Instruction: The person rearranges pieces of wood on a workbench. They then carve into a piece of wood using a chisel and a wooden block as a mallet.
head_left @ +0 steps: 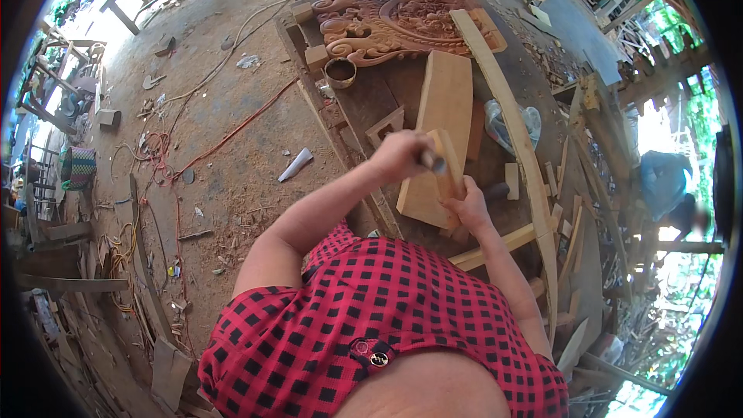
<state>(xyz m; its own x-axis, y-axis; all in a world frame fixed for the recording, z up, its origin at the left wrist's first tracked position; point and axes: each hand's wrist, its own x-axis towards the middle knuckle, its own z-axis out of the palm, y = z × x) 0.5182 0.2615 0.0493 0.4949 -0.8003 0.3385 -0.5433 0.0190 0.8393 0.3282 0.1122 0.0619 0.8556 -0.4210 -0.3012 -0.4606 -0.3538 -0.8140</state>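
Observation:
A thick pale wooden block (447,93) lies lengthwise on the dark low bench in front of me. Over its near part, my left hand (401,156) is closed around a short cylindrical object (433,161); its round end shows, but its kind does not. My right hand (469,206) grips the near right edge of a smaller pale wooden piece (452,179), held tilted against or just above the block. The left fist covers part of this piece. Whether the cylindrical object touches the wooden piece, I cannot tell.
An ornately carved wooden panel (418,19) lies at the bench's far end, near a round bowl (340,73). One long plank (505,101) runs along the right, beside a clear plastic bag (525,128). Wood offcuts crowd the right; a red cord (240,125) crosses the left floor.

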